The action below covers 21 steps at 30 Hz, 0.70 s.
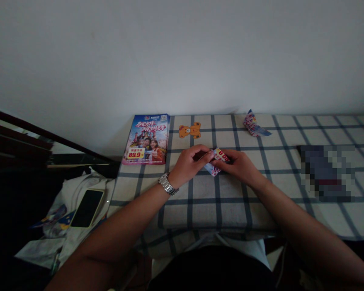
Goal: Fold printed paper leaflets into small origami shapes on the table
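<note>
Folded paper (216,162) sits between my two hands above the front half of the bench (273,161), seen in the head view. My left hand (186,163) pinches its left edge between thumb and fingers, and my right hand (240,165) grips the right side, thumb on the near face. The piece shows red characters on a pale yellow patch, turned and partly covered, so I can't read them fully; white and pink print runs below. A silver metal watch (168,184) circles my left wrist.

To the left, near the wall (182,56), lies a glossy leaflet (148,135) with large Chinese lettering across its top, a QR code in its far right corner, and a label reading "89.9" followed by 元. Just right of it is an orange-brown bear figure (190,130). Farther right, a crumpled-looking folded piece (255,126) carries similar colours. A pixelated dark item (324,171) lies at the right; any writing there is hidden. Checked cloth (188,212) covers the bench. Off its left side, a phone (87,208) with a dark screen rests on pale material (75,182).
</note>
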Motion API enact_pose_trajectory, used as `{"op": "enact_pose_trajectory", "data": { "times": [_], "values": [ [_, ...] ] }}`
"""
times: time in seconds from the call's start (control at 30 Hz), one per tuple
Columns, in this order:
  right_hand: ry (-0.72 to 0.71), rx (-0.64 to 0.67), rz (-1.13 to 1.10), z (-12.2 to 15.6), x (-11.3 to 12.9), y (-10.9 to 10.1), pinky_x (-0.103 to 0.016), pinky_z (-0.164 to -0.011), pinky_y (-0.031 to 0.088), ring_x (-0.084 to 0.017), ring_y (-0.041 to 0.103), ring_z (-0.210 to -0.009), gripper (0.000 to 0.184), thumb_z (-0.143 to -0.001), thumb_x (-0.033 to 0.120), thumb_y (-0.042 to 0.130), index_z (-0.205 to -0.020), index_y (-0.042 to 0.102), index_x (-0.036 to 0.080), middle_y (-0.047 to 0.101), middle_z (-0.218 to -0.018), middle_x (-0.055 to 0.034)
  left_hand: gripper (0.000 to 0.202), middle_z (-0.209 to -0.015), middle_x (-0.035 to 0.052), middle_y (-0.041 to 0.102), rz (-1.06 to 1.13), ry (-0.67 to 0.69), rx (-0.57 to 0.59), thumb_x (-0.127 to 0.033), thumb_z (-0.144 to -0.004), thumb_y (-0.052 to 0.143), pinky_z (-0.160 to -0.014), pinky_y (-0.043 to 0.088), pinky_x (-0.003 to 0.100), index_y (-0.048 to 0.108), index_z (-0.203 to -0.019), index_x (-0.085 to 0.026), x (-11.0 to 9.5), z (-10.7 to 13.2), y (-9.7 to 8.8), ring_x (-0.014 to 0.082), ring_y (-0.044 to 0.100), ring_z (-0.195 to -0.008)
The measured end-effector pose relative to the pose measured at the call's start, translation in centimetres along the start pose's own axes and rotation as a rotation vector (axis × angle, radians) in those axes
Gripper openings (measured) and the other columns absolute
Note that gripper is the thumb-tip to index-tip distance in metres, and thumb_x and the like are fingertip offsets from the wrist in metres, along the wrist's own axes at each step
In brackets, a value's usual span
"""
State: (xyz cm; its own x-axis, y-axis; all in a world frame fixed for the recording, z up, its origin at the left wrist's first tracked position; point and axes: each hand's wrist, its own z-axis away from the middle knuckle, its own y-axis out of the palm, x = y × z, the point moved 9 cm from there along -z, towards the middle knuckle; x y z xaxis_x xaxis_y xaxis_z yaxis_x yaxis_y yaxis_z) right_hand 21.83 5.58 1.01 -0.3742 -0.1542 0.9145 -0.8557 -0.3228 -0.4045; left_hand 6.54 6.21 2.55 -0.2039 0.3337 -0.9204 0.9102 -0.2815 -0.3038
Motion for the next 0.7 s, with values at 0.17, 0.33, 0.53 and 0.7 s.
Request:
{"op": "enact_pose_trajectory", "data": {
  "times": [0.17,0.33,0.53,0.7],
  "values": [
    [0.036,-0.051,-0.162,-0.1,-0.5,-0.4,-0.031,-0.072,0.055,-0.022,0.069,-0.084,0.049,-0.084,0.051,0.082,-0.120,0.068,0.022,0.076,-0.101,-0.0051,0.029,-0.088,0.0014,0.072,0.070,-0.027,-0.061,-0.050,-0.099,0.065,-0.071,0.055,0.026,0.067,-0.099,-0.021,0.3,-0.1,-0.8,0.0153,0.067,-0.079],
    [0.051,-0.027,-0.120,0.0,-1.0,-0.2,-0.030,-0.063,0.049,-0.018,0.062,-0.070,0.036,-0.089,0.053,0.077,-0.100,0.073,0.019,0.072,-0.083,-0.0031,0.029,-0.086,0.0009,0.069,0.095,-0.032,-0.044,-0.050,-0.099,0.066,-0.069,0.054,0.026,0.063,-0.097,-0.021,0.4,-0.1,-0.5,0.0151,0.065,-0.077],
    [0.020,-0.116,-0.183,-0.1,-0.9,-0.9,-0.031,-0.068,0.053,-0.021,0.066,-0.078,0.035,-0.087,0.048,0.077,-0.102,0.075,0.017,0.076,-0.089,-0.0053,0.030,-0.082,-0.0001,0.063,0.090,-0.055,-0.004,-0.048,-0.095,0.070,-0.063,0.047,0.023,0.061,-0.097,-0.020,0.7,0.1,0.1,0.0126,0.058,-0.071],
    [0.004,-0.105,-0.090,0.0,-0.8,-1.0,-0.029,-0.064,0.048,-0.019,0.063,-0.072,0.028,-0.089,0.042,0.074,-0.100,0.075,0.017,0.073,-0.083,-0.0038,0.033,-0.078,-0.0003,0.062,0.078,-0.100,0.048,-0.049,-0.094,0.071,-0.060,0.043,0.022,0.063,-0.095,-0.017,0.7,0.3,0.4,0.0113,0.055,-0.067]
  ]
}}
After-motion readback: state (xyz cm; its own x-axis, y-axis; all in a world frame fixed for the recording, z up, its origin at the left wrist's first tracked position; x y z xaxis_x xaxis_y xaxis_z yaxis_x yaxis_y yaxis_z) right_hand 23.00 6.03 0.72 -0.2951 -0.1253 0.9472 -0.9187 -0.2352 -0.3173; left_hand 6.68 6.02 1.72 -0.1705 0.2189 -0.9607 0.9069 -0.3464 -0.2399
